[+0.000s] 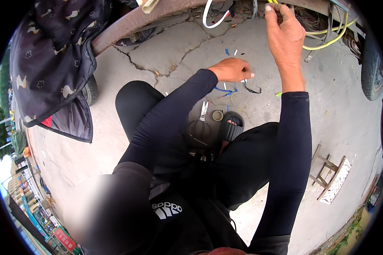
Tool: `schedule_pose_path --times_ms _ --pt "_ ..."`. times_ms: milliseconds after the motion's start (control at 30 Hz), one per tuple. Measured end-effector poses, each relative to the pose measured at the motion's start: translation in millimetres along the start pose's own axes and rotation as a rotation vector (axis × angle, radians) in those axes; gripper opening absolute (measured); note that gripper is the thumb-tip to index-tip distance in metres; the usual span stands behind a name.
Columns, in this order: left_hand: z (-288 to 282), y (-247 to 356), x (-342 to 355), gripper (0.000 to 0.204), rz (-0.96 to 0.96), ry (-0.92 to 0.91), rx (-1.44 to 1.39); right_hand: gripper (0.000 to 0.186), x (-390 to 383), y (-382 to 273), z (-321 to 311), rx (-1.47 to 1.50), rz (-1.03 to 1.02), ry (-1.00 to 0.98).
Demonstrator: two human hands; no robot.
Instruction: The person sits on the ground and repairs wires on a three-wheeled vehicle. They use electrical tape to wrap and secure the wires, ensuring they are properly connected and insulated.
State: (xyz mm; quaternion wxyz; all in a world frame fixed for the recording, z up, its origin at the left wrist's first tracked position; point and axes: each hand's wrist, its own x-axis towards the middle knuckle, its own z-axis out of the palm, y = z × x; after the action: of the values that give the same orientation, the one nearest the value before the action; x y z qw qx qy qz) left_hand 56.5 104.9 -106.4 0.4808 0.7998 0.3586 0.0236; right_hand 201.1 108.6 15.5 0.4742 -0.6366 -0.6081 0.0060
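My right hand [287,34] is raised at the top of the head view, thumb and finger pinched on a yellow wire [272,1] by the vehicle's underside. Lower and to the left, my left hand [232,69] hangs over the concrete with its fingers curled in; what they hold, if anything, is hidden. Just below it on the ground lie blue wire scraps [227,90] and a black strip [252,89]. Scissors [204,112] with dark handles and a roll of tape [218,115] sit beside my sandalled foot [232,127].
A rusty frame bar [132,26] crosses the top left, near a dark patterned cover [57,55]. A white cable [205,17] and a yellow-green cable loop [334,41] hang from the vehicle. A tyre [372,70] stands at right, above a small folding stool [332,176].
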Motion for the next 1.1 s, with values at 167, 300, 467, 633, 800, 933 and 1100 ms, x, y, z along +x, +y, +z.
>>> schedule_pose_path --times_ms 167,300,467,633,800,933,1100 --pt "-35.4 59.1 -108.3 0.033 0.156 0.010 0.320 0.050 5.5 -18.5 -54.5 0.155 0.194 0.002" --pt "-99.8 117.3 -204.3 0.022 0.232 0.587 0.241 0.059 13.5 -21.7 -86.9 0.112 0.140 0.052" --pt "-201.2 126.5 -253.3 0.036 0.114 1.243 0.230 0.059 19.6 -56.6 -124.2 0.065 0.135 -0.150" --pt "-257.6 131.6 -264.5 0.051 -0.196 1.328 0.343 0.049 2.2 -94.6 -162.0 -0.024 0.119 -0.687" --pt "-247.1 119.9 -208.5 0.053 -0.260 1.402 0.298 0.041 -24.4 -56.7 -188.4 -0.371 -0.011 -1.160" --pt "-239.4 117.6 -178.4 0.062 -0.358 1.256 0.402 0.041 -47.2 -15.9 -177.0 -0.441 -0.059 -1.340" --pt "-237.6 124.3 -152.0 0.062 -0.392 1.187 0.388 0.047 -203.4 -38.2 -149.1 -0.147 0.416 -2.014"
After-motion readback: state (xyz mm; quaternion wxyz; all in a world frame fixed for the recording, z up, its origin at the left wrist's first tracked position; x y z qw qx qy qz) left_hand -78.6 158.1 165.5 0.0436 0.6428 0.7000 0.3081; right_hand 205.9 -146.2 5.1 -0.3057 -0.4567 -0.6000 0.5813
